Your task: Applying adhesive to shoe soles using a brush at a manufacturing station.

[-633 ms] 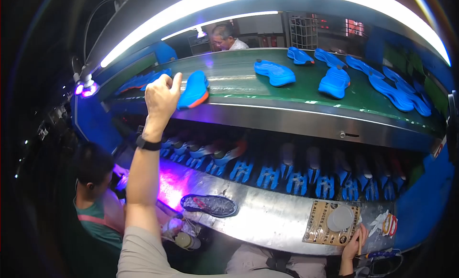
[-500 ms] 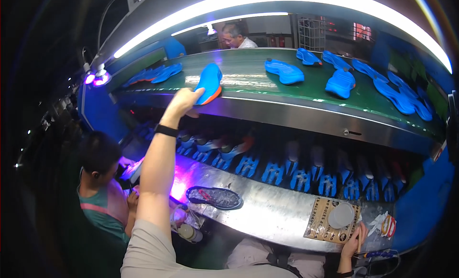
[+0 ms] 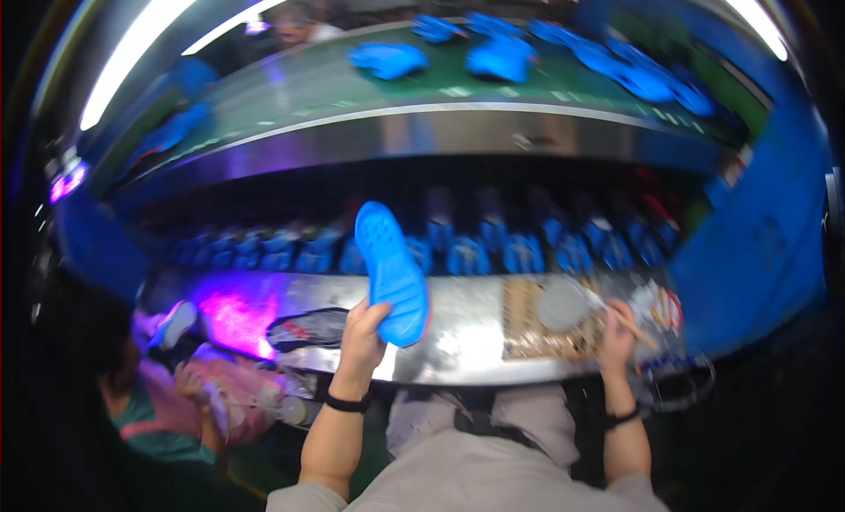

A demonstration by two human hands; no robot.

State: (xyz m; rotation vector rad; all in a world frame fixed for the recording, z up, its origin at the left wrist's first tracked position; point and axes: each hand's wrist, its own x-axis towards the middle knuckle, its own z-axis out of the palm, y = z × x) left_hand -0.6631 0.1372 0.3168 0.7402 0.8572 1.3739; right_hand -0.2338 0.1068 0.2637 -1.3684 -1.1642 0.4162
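A blue shoe sole [image 3: 393,274] is gripped near its lower end by my left hand [image 3: 361,338], thumb across its face. It is held upright above the metal bench [image 3: 458,345], its holed end pointing away from me. My right hand [image 3: 615,340] is closed around a brush [image 3: 641,333] with a pale wooden handle. The brush tip points toward a round grey-white pot [image 3: 562,304], just left of that hand. Beneath the pot lies a brown printed cardboard sheet [image 3: 519,318]. On the bench left of my left hand rests a dark sole-shaped piece [image 3: 308,329].
Several blue soles [image 3: 502,56] lie on the raised green conveyor belt [image 3: 308,81]. Below it runs a row of blue holders [image 3: 523,252]. A co-worker [image 3: 132,398] sits at the left beside purple light. White and red scraps [image 3: 658,308] lie at the bench's right end.
My left hand has brought the blue sole from the conveyor's front edge down over the bench. My right hand has lifted the brush near the pot. The view has also shifted.
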